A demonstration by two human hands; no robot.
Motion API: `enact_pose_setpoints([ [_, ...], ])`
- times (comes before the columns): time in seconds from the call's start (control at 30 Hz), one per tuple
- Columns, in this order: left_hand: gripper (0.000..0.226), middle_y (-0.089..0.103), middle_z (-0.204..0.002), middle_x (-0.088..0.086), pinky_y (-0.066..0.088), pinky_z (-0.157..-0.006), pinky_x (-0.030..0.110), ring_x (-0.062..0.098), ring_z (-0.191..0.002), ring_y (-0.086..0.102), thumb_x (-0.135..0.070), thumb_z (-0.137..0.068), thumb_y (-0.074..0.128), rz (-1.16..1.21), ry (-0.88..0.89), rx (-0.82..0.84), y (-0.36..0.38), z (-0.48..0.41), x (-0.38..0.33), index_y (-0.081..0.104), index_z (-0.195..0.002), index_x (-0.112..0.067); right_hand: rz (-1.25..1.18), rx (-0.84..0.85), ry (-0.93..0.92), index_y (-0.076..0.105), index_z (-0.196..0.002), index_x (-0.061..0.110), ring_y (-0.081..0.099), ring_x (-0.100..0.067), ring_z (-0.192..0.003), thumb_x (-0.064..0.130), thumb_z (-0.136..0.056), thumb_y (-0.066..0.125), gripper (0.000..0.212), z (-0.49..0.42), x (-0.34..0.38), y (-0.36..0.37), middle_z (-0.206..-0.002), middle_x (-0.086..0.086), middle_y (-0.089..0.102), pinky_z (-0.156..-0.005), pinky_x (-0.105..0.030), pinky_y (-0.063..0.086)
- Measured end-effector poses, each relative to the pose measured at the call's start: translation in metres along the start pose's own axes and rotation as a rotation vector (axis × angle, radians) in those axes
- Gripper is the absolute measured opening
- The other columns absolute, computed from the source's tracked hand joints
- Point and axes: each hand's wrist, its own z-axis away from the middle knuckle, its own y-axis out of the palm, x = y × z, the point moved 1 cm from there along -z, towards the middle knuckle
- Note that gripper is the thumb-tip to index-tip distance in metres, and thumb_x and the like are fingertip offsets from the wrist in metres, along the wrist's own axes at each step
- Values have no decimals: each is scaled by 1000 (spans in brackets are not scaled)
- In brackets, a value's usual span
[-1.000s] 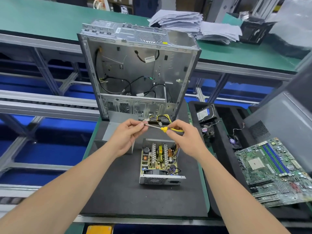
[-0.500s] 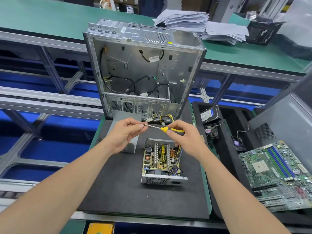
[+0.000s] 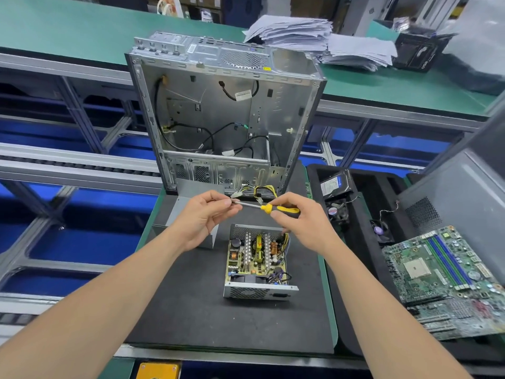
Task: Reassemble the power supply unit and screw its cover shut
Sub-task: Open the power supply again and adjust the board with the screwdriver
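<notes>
- Left hand (image 3: 203, 214), mid-frame, pinches the tip end of the screwdriver (image 3: 273, 207) shaft.
- Grey cover (image 3: 188, 188) sits behind that hand, off the unit.
- Power supply unit (image 3: 257, 266), lower centre on black mat (image 3: 191, 310), open, board exposed.
- Right hand (image 3: 303, 222) grips the yellow handle above the unit.
- Motherboard (image 3: 442, 280), lower right.

screwdriver (image 3: 274, 208) tip hidden, motherboard (image 3: 442, 283) cropped right
</notes>
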Motion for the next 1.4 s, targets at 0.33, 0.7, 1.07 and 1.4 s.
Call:
enact_pose_setpoints([
  [0.33,9,75,-103,24,61,-83,26,31,-101,75,-4,-82,76,-66,-10,35,-1,0,7,76,-82,-12,-49,24,36,75,-103,32,70,-17,-63,27,-97,73,8,4,-13,-2,-79,14,69,-69,-43,64],
  [0.7,25,71,-119,26,60,-87,27,35,-115,70,-19,-91,71,37,-10,43,-1,-3,10,73,-109,-1,-273,75,144,78,-99,24,61,-24,-61,33,-101,64,17,4,-21,7,-73,-5,66,-65,-37,55],
  [1.07,34,76,-111,-16,54,-94,27,0,-102,68,-52,-94,67,-1488,191,179,15,-9,21,78,-117,-30,-346,31,142,78,-94,21,58,-21,-62,24,-104,63,19,6,-25,-5,-73,-6,63,-60,-34,54],
  [1.4,28,73,-85,-2,55,-75,37,17,-80,65,-39,-101,63,-1781,211,169,35,-15,19,77,-94,-16,-340,-10,158,79,-96,22,59,-23,-61,45,-91,67,26,7,-42,-26,-73,-6,65,-62,-39,57],
])
